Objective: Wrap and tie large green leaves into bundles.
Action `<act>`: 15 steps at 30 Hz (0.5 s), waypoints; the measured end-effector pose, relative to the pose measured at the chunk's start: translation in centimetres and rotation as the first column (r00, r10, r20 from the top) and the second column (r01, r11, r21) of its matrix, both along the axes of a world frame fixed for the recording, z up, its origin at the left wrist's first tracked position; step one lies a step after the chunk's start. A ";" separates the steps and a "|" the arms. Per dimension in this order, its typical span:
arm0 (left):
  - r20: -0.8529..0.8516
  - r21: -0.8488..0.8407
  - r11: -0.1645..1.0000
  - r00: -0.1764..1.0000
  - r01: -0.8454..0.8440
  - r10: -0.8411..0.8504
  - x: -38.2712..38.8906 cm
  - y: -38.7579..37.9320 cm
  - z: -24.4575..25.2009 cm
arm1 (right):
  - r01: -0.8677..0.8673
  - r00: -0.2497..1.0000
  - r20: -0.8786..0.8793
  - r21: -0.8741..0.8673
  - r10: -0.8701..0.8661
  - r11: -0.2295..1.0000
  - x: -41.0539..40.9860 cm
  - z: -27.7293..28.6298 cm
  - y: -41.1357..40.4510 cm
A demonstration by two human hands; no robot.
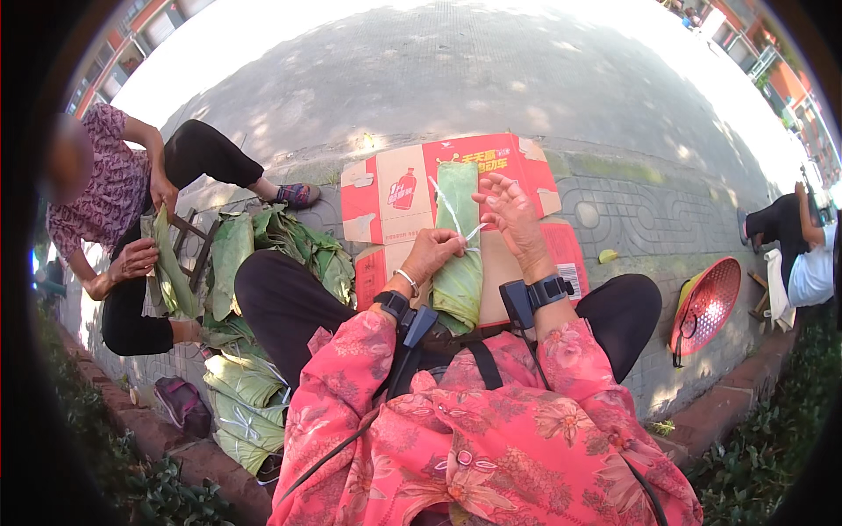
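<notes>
A long bundle of folded green leaves (458, 279) lies lengthwise in front of me on a flattened cardboard box (404, 161). White string (447, 205) is looped about its middle, with loose ends sticking up. My left hand (435, 248) pinches the string at the bundle's left side, thumb against fingers. To the right, my right hand (514, 214) is raised over the cardboard, its fingers spread. One string end comes close to its fingertips, but I see no grip on it.
Loose large leaves (299, 246) are heaped at my left, with tied leaf bundles (247, 411) below. A person (112, 177) seated there holds leaves. A dark bag (183, 404) lies by the brick edging (714, 414). At right are a red-and-yellow hat (707, 309) and another seated person (809, 263).
</notes>
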State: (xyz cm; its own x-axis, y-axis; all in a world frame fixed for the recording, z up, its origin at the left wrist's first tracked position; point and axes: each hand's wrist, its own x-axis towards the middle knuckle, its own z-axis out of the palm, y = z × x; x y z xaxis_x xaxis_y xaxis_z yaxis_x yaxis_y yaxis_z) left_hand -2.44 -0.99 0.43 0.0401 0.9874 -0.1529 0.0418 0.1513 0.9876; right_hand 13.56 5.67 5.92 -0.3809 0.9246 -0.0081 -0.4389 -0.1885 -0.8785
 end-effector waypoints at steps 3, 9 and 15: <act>0.028 -0.005 1.000 0.999 -0.027 0.027 0.0 0.1 0.0 | -0.121 0.911 0.412 0.334 -0.029 0.935 -0.1 -0.8 -0.8; 0.222 -0.048 0.995 0.971 -0.084 0.093 0.4 0.5 -0.9 | -0.294 0.641 0.747 0.449 -0.174 0.844 -0.5 -3.3 -2.4; 0.213 0.027 0.988 0.966 -0.155 0.146 0.5 0.2 -1.7 | -0.137 0.719 0.672 0.384 -0.175 0.913 -0.8 -4.9 -2.1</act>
